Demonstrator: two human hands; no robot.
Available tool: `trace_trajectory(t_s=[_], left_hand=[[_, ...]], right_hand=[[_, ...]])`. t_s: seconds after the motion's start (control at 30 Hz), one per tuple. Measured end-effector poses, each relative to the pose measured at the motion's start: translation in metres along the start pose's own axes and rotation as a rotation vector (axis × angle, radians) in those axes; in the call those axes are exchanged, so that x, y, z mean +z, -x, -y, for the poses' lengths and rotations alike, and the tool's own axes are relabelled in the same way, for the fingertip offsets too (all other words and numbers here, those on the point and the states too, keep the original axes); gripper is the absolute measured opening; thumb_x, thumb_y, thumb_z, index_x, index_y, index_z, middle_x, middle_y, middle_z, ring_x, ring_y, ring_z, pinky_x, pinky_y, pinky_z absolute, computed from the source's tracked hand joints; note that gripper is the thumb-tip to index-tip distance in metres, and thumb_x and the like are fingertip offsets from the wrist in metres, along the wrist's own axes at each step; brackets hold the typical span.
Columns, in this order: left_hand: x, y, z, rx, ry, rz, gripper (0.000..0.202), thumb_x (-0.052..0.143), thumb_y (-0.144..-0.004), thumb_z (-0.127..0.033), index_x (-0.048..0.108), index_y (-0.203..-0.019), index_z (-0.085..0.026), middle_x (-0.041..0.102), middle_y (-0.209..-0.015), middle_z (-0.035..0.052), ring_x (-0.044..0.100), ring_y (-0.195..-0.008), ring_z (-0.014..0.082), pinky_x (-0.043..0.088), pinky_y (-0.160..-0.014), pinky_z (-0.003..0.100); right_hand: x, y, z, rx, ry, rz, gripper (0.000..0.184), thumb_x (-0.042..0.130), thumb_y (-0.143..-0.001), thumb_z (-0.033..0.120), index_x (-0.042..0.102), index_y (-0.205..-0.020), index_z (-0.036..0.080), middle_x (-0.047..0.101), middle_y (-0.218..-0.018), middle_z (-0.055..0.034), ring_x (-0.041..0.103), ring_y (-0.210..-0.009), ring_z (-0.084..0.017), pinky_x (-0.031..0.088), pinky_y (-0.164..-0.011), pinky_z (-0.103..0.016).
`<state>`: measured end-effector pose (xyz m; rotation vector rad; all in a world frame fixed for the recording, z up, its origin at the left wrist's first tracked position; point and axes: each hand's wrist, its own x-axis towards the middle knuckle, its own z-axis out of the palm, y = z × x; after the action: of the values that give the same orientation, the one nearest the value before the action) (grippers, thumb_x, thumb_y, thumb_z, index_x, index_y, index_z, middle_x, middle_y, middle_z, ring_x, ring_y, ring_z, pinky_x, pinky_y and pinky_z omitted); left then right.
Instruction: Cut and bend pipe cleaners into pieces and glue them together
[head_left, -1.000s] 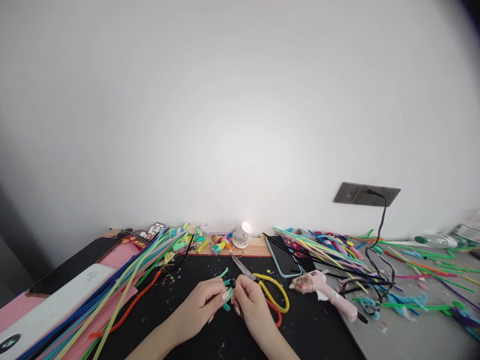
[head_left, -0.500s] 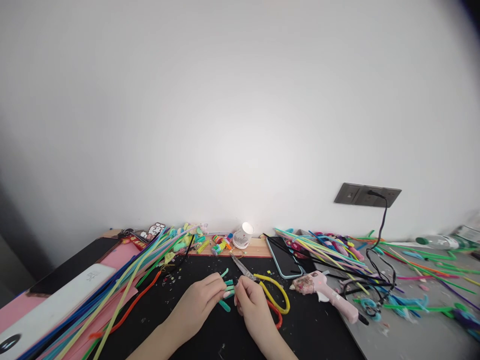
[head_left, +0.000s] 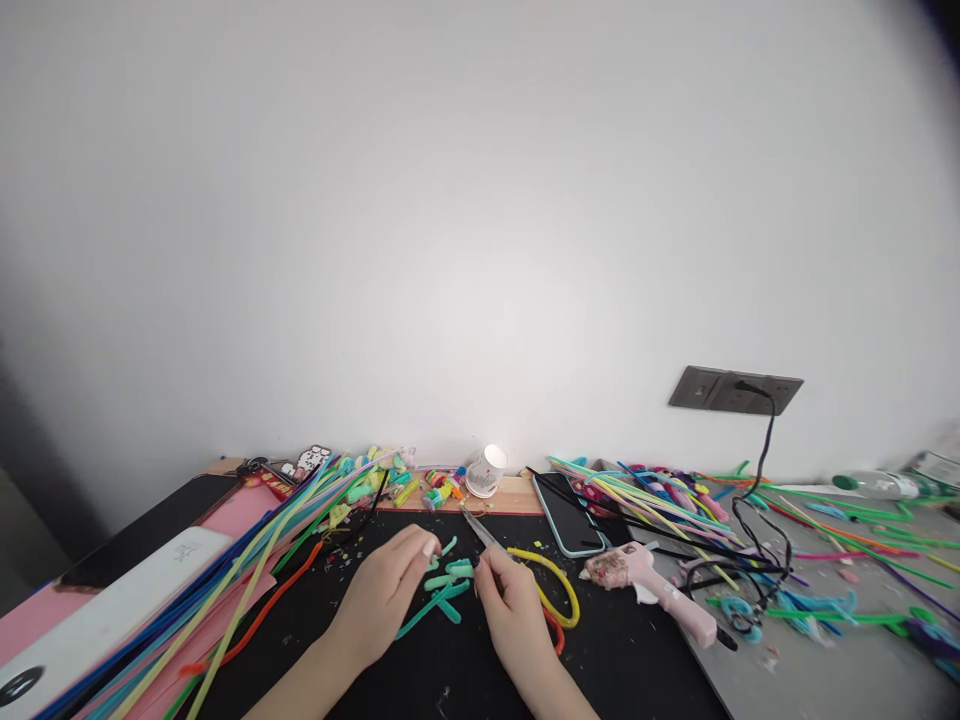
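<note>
Since the earlier frame the left hand has drawn back from the turquoise pipe-cleaner piece, leaving its crossed strips in plainer view, while the right hand has stayed almost where it was. The left hand is half curled, thumb and forefinger close together at its upper end; whether anything small sits between them I cannot tell. The right hand's thumb and forefinger are pinched at the near end of the turquoise piece (a small dark tip shows there too), the other fingers folded under. The piece itself is between the two hands, above the black mat, one long strip slanting down beside the left hand's fingers. Scissors with a yellow handle loop lie just beyond and beside the right hand, partly hidden by it, their blades pointing away. Farther to the right of that hand rests a pink glue gun, with a smartphone beyond. Ahead of both hands is a white paper cup. To the left of the left hand runs an orange pipe cleaner, alongside a long bundle of coloured pipe cleaners.
</note>
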<state>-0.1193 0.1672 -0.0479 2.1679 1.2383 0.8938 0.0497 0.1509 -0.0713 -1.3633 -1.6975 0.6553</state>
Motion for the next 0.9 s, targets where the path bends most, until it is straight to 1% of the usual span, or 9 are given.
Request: trace_trajectory(t_s=[0.1,0.23,0.33,0.4,0.53,0.63,0.73,0.8,0.9], left_hand=[[0.003,-0.003,0.014,-0.128,-0.058,-0.128,0.027,0.026,-0.088,-0.031,0.051,-0.083,-0.021,0.054,-0.081,0.0026,0.051,-0.071,0.0171,0.037,-0.064,0.025],[0.010,-0.004,0.032,-0.205,-0.141,-0.057,0.018,0.039,-0.081,-0.032,0.054,-0.084,-0.022,0.054,-0.091,0.0030,0.053,-0.070,0.0174,0.037,-0.057,0.024],[0.013,-0.005,0.038,-0.194,-0.155,-0.020,0.011,0.043,-0.077,-0.027,0.052,-0.074,-0.021,0.053,-0.088,0.0017,0.052,-0.067,0.0158,0.036,-0.056,0.023],[0.014,-0.005,0.039,-0.190,-0.139,-0.015,0.011,0.042,-0.078,-0.025,0.049,-0.070,-0.020,0.052,-0.081,0.0003,0.050,-0.062,0.0144,0.036,-0.056,0.023],[0.010,-0.006,0.032,-0.162,-0.045,-0.074,0.013,0.038,-0.081,-0.025,0.047,-0.072,-0.021,0.051,-0.067,-0.0020,0.050,-0.061,0.0150,0.036,-0.057,0.022],[0.004,-0.005,0.019,-0.070,0.034,-0.095,0.016,0.037,-0.083,-0.027,0.049,-0.073,-0.021,0.054,-0.070,-0.0009,0.051,-0.065,0.0155,0.038,-0.061,0.023],[0.002,-0.004,0.010,0.009,0.107,0.000,0.017,0.041,-0.082,-0.028,0.053,-0.072,-0.020,0.055,-0.073,0.0008,0.052,-0.069,0.0163,0.040,-0.065,0.024],[0.005,-0.004,0.010,-0.015,0.199,0.020,0.016,0.045,-0.080,-0.028,0.055,-0.072,-0.019,0.056,-0.071,0.0011,0.053,-0.069,0.0161,0.041,-0.066,0.025],[0.014,-0.005,0.016,-0.168,0.509,-0.001,0.018,0.057,-0.073,-0.030,0.057,-0.085,-0.017,0.061,-0.078,0.0032,0.057,-0.075,0.0180,0.044,-0.068,0.026]], right_hand=[[-0.004,0.000,0.002,-0.054,0.114,0.006,0.023,0.038,-0.082,0.019,0.038,-0.059,0.019,0.038,-0.055,0.0039,0.036,-0.052,-0.011,0.023,-0.049,-0.023],[-0.003,0.001,0.001,-0.105,0.270,0.044,0.019,0.044,-0.078,0.016,0.053,-0.062,0.019,0.049,-0.063,0.0005,0.047,-0.059,-0.014,0.029,-0.053,-0.024],[-0.002,0.002,-0.002,-0.093,0.308,0.046,0.017,0.047,-0.077,0.018,0.063,-0.079,0.023,0.055,-0.075,-0.0023,0.052,-0.066,-0.017,0.034,-0.058,-0.025],[-0.002,0.003,-0.004,-0.064,0.288,0.028,0.020,0.047,-0.078,0.019,0.061,-0.091,0.025,0.056,-0.082,-0.0034,0.054,-0.069,-0.018,0.036,-0.060,-0.026],[-0.001,0.003,-0.006,-0.008,0.181,-0.037,0.023,0.045,-0.079,0.019,0.056,-0.098,0.021,0.055,-0.081,-0.0038,0.053,-0.071,-0.018,0.038,-0.063,-0.028],[0.000,0.001,-0.008,0.045,0.048,-0.070,0.028,0.046,-0.078,0.020,0.052,-0.105,0.019,0.057,-0.077,-0.0028,0.051,-0.060,-0.016,0.038,-0.057,-0.026],[0.003,0.000,-0.010,0.088,-0.130,-0.034,0.015,0.046,-0.079,0.022,0.057,-0.087,0.016,0.059,-0.066,-0.0022,0.048,-0.051,-0.013,0.036,-0.050,-0.024],[0.004,-0.002,-0.011,0.126,-0.248,-0.010,0.017,0.045,-0.081,0.026,0.056,-0.073,0.016,0.060,-0.061,-0.0025,0.045,-0.044,-0.011,0.033,-0.044,-0.022],[0.006,-0.003,-0.009,0.171,-0.404,0.004,0.019,0.046,-0.080,0.031,0.053,-0.072,0.015,0.061,-0.063,-0.0027,0.040,-0.036,-0.008,0.029,-0.038,-0.020]])
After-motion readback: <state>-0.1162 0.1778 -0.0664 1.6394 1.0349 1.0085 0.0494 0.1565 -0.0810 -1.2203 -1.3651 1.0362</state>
